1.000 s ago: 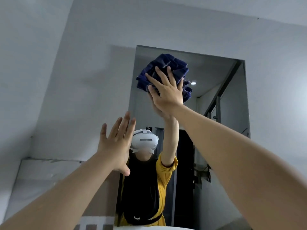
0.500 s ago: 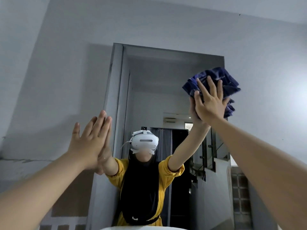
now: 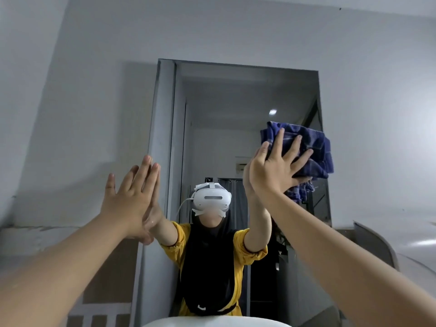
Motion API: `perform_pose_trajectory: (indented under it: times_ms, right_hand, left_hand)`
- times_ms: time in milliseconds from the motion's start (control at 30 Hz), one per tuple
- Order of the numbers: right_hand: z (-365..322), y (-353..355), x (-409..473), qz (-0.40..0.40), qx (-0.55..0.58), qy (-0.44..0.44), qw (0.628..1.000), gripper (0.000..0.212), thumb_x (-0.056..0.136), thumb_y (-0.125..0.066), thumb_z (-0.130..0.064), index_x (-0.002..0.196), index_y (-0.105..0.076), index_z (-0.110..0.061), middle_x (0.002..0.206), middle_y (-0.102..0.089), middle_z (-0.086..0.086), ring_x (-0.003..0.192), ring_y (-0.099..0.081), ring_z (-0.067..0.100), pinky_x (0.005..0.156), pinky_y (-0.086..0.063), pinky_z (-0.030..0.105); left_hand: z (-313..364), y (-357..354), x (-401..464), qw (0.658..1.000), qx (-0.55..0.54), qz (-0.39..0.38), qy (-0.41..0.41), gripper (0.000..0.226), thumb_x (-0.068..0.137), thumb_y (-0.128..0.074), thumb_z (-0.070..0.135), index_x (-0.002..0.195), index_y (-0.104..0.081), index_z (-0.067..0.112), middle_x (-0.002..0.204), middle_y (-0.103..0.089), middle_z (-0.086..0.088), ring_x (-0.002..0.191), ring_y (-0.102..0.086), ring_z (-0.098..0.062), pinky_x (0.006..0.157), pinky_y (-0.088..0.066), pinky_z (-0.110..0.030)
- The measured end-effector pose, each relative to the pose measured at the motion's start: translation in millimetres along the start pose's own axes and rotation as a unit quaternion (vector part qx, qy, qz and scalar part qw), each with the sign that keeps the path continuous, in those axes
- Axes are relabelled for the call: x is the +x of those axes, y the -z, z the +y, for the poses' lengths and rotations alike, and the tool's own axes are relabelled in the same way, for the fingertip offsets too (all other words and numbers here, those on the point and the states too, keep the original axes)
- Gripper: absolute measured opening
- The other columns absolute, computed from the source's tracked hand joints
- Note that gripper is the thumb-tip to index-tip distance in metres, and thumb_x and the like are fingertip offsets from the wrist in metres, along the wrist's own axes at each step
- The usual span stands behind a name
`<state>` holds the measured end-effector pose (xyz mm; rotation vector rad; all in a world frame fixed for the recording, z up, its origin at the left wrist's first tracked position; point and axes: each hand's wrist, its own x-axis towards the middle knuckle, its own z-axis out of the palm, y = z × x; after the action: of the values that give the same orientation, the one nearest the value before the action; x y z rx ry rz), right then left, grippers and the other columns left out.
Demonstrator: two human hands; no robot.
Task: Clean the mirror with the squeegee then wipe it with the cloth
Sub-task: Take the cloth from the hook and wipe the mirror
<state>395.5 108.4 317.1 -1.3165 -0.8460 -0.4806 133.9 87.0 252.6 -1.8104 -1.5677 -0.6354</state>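
Observation:
A tall rectangular mirror (image 3: 236, 95) hangs on the grey wall straight ahead and reflects a person in a yellow top with a white headset. My right hand (image 3: 276, 166) presses a bunched dark blue cloth (image 3: 313, 149) flat against the glass at the mirror's right edge, about mid-height, fingers spread over it. My left hand (image 3: 132, 197) lies flat and spread against the mirror's left edge, holding nothing. No squeegee is in sight.
A white rounded basin rim (image 3: 212, 322) shows at the bottom centre below the mirror. A curved grey fixture (image 3: 375, 241) stands at the lower right by the wall. Plain grey wall (image 3: 94, 90) surrounds the mirror.
My right hand carried the cloth from the mirror's upper left across to its right edge, then lower down that side. The left hand stayed flat by the left edge.

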Motion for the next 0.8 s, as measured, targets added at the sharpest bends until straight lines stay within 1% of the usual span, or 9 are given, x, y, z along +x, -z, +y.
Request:
perform_pose_trajectory:
  times_ms: [67, 100, 167, 233, 300, 467, 567, 667, 800]
  right_hand:
    - [-21, -10, -16, -0.011, 0.013, 0.013, 1.000, 0.051, 0.099, -0.020, -0.050, 0.148, -0.005, -0.051, 0.162, 0.009, -0.010, 0.146, 0.021, 0.024, 0.108, 0.011, 0.066]
    - [-33, -14, -23, -0.016, 0.019, 0.020, 0.999, 0.051, 0.099, -0.020, -0.050, 0.148, -0.005, -0.050, 0.162, 0.009, -0.009, 0.146, 0.021, 0.024, 0.108, 0.012, 0.066]
    - [-56, -22, -35, -0.025, 0.029, 0.035, 0.999, 0.051, 0.099, -0.021, -0.049, 0.148, -0.006, -0.049, 0.162, 0.009, -0.008, 0.146, 0.022, 0.024, 0.108, 0.012, 0.066]
    - [-76, -29, -45, -0.033, 0.036, 0.047, 0.998, 0.051, 0.099, -0.021, -0.049, 0.148, -0.006, -0.048, 0.162, 0.009, -0.008, 0.145, 0.023, 0.024, 0.108, 0.013, 0.066]
    - [-92, -36, -53, -0.039, 0.043, 0.060, 0.997, 0.051, 0.099, -0.021, -0.049, 0.149, -0.006, -0.047, 0.162, 0.009, -0.007, 0.145, 0.023, 0.024, 0.107, 0.015, 0.065]
    - [-119, -51, -67, -0.050, 0.031, 0.128, 0.990, 0.051, 0.099, -0.023, -0.047, 0.149, -0.011, -0.046, 0.162, 0.006, -0.007, 0.145, 0.022, 0.025, 0.106, 0.017, 0.065]
    - [-131, -57, -77, -0.062, 0.016, 0.176, 0.982, 0.050, 0.099, -0.024, -0.046, 0.149, -0.014, -0.047, 0.162, 0.004, -0.007, 0.146, 0.020, 0.025, 0.108, 0.015, 0.065]
    - [-136, -61, -85, -0.070, -0.003, 0.237, 0.969, 0.049, 0.100, -0.026, -0.046, 0.148, -0.017, -0.047, 0.162, -0.001, -0.007, 0.147, 0.017, 0.025, 0.108, 0.015, 0.064]
    - [-125, -63, -88, -0.081, -0.037, 0.353, 0.931, 0.048, 0.100, -0.028, -0.046, 0.147, -0.021, -0.046, 0.162, -0.007, -0.005, 0.148, 0.012, 0.027, 0.109, 0.013, 0.063]
  left_hand:
    - [-4, -3, 1, 0.999, -0.029, 0.018, -0.022, 0.146, 0.051, -0.084, 0.047, 0.143, 0.027, 0.021, 0.149, 0.036, -0.001, 0.138, 0.028, -0.020, 0.110, 0.011, -0.057]
    - [-7, -4, 1, 0.999, -0.037, 0.019, -0.029, 0.144, 0.051, -0.084, 0.045, 0.144, 0.024, 0.022, 0.151, 0.033, -0.002, 0.139, 0.026, -0.021, 0.110, 0.013, -0.057]
    - [-10, -5, 2, 0.999, -0.041, 0.009, -0.034, 0.146, 0.051, -0.084, 0.048, 0.142, 0.027, 0.023, 0.150, 0.034, -0.002, 0.139, 0.026, -0.021, 0.110, 0.013, -0.058]
    - [-12, -5, 1, 0.999, -0.021, -0.002, -0.027, 0.150, 0.050, -0.080, 0.056, 0.135, 0.039, 0.024, 0.145, 0.044, -0.003, 0.138, 0.029, -0.023, 0.109, 0.011, -0.059]
    - [-18, -8, -1, 0.999, -0.014, -0.009, -0.044, 0.148, 0.053, -0.074, 0.064, 0.131, 0.045, 0.024, 0.137, 0.054, -0.005, 0.132, 0.036, -0.023, 0.108, 0.011, -0.059]
    - [-42, -36, -16, 0.989, -0.066, 0.000, -0.134, 0.119, 0.071, -0.046, 0.075, 0.135, 0.040, 0.024, 0.139, 0.052, 0.002, 0.136, 0.034, -0.023, 0.112, 0.008, -0.060]
    - [-48, -53, -25, 0.983, -0.107, -0.008, -0.146, 0.115, 0.074, -0.047, 0.074, 0.134, 0.041, 0.028, 0.141, 0.050, 0.007, 0.137, 0.033, -0.019, 0.110, 0.011, -0.055]
    - [-54, -62, -29, 0.978, -0.137, -0.018, -0.154, 0.114, 0.072, -0.046, 0.075, 0.132, 0.041, 0.035, 0.142, 0.048, 0.010, 0.135, 0.037, -0.017, 0.110, 0.008, -0.057]
    - [-57, -68, -28, 0.976, -0.149, -0.016, -0.159, 0.114, 0.070, -0.048, 0.075, 0.133, 0.040, 0.038, 0.142, 0.047, 0.012, 0.134, 0.038, -0.013, 0.109, 0.008, -0.057]
